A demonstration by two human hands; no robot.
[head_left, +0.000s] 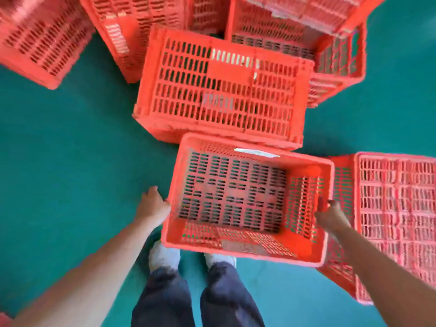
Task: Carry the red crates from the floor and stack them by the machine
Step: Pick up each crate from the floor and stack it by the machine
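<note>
Head view: crate [236,197], open-topped, at 12 o'clock over the shoes [165,256], long axis 9-to-3; right hand [330,214] clamped on its 3 o'clock rim, left hand [153,206] against its 9 o'clock wall, fingers hidden, grip untellable.

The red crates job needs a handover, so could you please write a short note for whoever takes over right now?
Left hand: holds the left wall of the open crate.
Right hand: grips its right rim.
The open crate is upright above the shoes, apparently lifted.
Other crates: an upturned crate just ahead, a crate on the right, and more behind, on the green floor.
Done: cannot tell; the machine is out of view.
Left: carry this crate to the machine, stack it, then return for the rest.
</note>
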